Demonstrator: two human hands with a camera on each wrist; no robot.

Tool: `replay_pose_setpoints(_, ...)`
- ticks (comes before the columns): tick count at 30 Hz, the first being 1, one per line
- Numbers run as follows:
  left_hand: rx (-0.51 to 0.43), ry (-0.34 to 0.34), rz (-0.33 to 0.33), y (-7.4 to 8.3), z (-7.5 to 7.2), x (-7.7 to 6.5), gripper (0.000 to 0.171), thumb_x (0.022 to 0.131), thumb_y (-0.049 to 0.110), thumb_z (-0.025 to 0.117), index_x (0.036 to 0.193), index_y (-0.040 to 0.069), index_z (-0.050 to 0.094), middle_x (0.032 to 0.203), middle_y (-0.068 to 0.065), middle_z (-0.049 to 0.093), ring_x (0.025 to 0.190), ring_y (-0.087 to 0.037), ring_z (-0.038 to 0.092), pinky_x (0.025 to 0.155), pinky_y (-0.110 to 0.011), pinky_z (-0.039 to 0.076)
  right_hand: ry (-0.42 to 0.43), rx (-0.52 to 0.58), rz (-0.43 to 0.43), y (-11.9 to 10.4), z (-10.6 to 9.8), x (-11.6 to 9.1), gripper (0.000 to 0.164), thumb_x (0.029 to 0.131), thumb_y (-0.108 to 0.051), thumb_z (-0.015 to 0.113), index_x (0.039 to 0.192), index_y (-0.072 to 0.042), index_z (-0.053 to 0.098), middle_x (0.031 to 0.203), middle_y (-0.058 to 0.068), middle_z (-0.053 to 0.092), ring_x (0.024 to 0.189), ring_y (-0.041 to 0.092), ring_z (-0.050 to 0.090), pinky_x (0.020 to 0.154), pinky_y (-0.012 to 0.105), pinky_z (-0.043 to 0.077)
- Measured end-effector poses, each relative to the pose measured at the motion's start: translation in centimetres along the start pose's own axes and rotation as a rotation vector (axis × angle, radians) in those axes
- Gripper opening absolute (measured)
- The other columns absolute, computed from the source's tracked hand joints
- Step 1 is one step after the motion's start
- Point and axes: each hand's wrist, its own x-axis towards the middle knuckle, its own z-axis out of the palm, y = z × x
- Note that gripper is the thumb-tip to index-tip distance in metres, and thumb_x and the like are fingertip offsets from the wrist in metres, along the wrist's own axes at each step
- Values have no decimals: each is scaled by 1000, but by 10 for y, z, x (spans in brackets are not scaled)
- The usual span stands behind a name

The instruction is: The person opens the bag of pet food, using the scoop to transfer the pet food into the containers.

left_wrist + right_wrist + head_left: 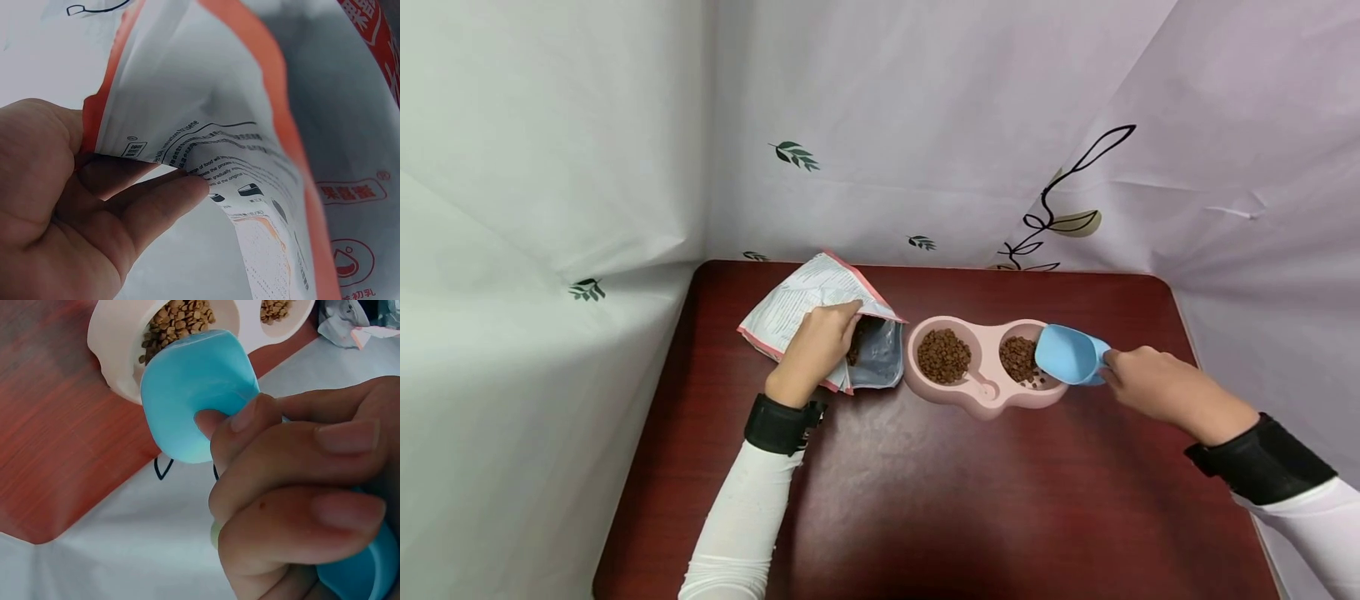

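Observation:
My right hand (1157,387) grips the handle of a blue scoop (1067,354), its fingers curled round it. The scoop is tilted over the right bowl of a pink double pet bowl (988,404). Brown kibble (943,356) fills much of the left bowl; a smaller heap lies in the right one, partly behind the scoop. With my left hand (820,346) I pinch the edge of a white food bag (187,106) with red trim, which lies on its side, mouth facing right. Some kibble shows inside the bag's mouth. In the right wrist view the scoop (194,394) hides part of the kibble.
Everything stands on a dark red wooden table (955,508). White cloth (880,192) with leaf prints hangs behind the table and at both sides. The bag sits just left of the pink bowl.

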Motion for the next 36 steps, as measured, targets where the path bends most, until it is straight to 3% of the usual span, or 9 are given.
replay_pose_setpoints(6, -1, -3, 1, 0, 0, 0, 30, 106, 11, 58, 132, 1, 69, 125, -19, 73, 113, -31, 72, 91, -45, 60, -18, 49, 10, 1, 0, -1, 17, 103, -11, 55, 96, 4, 59, 67, 3, 46, 56, 14, 44, 52, 31, 37)
replay_pose_setpoints(10, -4, -5, 3, -1, 1, 1, 30, 106, 11, 57, 132, 1, 69, 125, -19, 73, 112, -31, 72, 90, -45, 60, 20, 55, 2, 4, 0, -2, 16, 103, -13, 57, 92, -1, 58, 68, 1, 47, 60, 15, 44, 54, 32, 38)
replay_pose_setpoints(16, -2, 5, 3, -2, 2, 0, 30, 106, 10, 58, 132, 1, 69, 124, -19, 73, 112, -31, 73, 90, -45, 60, 94, 115, 48, 10, 6, -7, 21, 105, -17, 55, 99, 3, 60, 72, 3, 52, 63, 18, 47, 57, 35, 40)
replay_pose_setpoints(24, 2, 19, 18, -1, 3, -1, 29, 106, 11, 58, 131, 1, 69, 122, -20, 74, 108, -33, 74, 86, -46, 61, 281, 323, 199, 18, 46, -28, 37, 109, -28, 50, 119, 8, 58, 77, 6, 57, 66, 18, 48, 56, 32, 38)
replay_pose_setpoints(30, 3, 22, 12, 0, 3, -2, 29, 106, 10, 58, 131, 1, 69, 122, -19, 74, 108, -33, 74, 86, -46, 61, 465, 438, 289, 16, 81, -38, 33, 109, -29, 51, 114, 3, 59, 74, 8, 57, 58, 10, 46, 50, 29, 36)
replay_pose_setpoints(36, 11, 17, 9, 0, 3, -1, 30, 106, 11, 57, 132, 0, 69, 123, -20, 73, 110, -33, 73, 88, -47, 61, 514, 599, 430, 11, 109, -38, 41, 111, -39, 43, 113, 0, 58, 74, 9, 59, 53, 11, 51, 45, 29, 42)
